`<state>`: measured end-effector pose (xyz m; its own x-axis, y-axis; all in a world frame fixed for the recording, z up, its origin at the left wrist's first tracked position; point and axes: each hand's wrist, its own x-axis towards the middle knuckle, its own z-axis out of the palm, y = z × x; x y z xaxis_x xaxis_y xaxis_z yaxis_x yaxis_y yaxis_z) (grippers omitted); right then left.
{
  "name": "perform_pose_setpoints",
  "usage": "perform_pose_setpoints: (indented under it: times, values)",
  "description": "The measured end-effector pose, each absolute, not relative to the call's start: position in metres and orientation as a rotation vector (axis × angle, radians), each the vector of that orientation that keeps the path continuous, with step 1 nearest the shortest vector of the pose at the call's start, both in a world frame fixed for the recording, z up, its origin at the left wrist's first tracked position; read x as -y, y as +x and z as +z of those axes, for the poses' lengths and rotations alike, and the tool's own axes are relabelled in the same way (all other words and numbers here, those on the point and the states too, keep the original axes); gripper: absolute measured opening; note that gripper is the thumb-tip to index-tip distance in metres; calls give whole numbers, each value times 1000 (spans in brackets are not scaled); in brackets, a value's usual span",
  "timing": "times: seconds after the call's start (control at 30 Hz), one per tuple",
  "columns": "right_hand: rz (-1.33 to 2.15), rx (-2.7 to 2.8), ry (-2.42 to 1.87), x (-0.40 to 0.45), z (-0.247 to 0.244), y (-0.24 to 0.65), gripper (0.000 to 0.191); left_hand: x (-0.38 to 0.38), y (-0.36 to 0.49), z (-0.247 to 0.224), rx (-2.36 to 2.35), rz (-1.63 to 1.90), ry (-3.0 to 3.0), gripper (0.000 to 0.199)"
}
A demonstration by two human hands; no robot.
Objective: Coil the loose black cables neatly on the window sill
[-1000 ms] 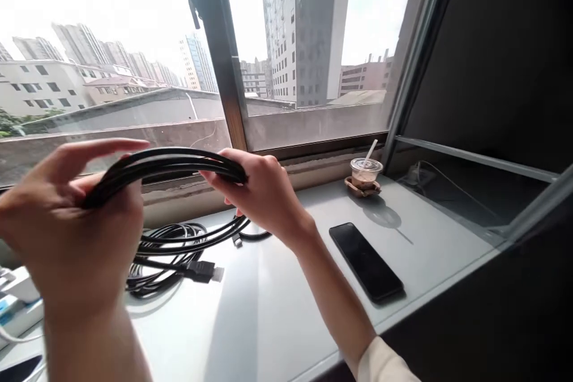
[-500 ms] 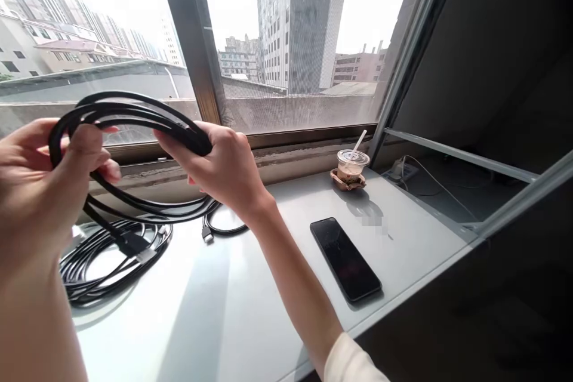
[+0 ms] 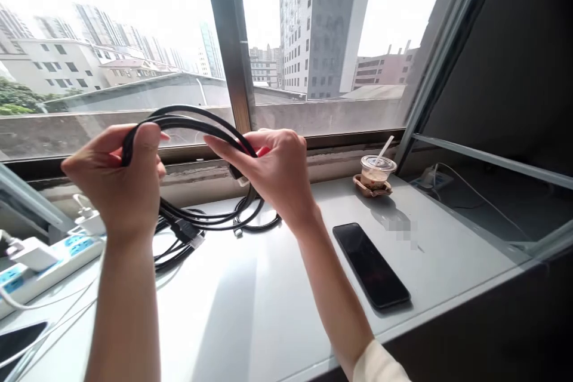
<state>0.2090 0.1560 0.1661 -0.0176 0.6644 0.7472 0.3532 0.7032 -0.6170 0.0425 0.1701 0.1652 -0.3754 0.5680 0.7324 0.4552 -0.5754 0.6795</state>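
A black cable (image 3: 192, 122) is looped into a coil and held up between my two hands, above the white table (image 3: 268, 310). My left hand (image 3: 129, 173) is closed around the coil's left side, thumb on top. On the right side of the coil, my right hand (image 3: 273, 173) pinches the loops between thumb and fingers. A plug (image 3: 183, 230) hangs from the cable's lower left. Behind it, another black cable coil (image 3: 172, 259) lies on the table, partly hidden by my left forearm. A smaller black cable (image 3: 264, 227) rests below my right hand.
A black phone (image 3: 371, 265) lies at the right. Behind it a lidded cup (image 3: 376, 172) with a straw stands in a cardboard holder by the window. At the left are a white power strip (image 3: 67, 262) with plugs and part of another dark phone (image 3: 20, 343).
The view has swung left, bringing the power strip into sight. Both hands still hold the cable; my right hand's fingers have shifted on the loops.
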Motion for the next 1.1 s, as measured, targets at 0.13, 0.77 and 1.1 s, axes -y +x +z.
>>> perform_pose_setpoints:
  times: [0.13,0.77,1.1]
  values:
    - [706,1664,-570,-154,166,207,39,-161,42,164,-1268,2351,1734,36]
    - [43,1797,-584,-181,152,201,34,-145,39,173,-1297,1649,1443,58]
    - [-179,1431,-660,-171,160,215,33,-152,39,162,-1409,1341,1766,43]
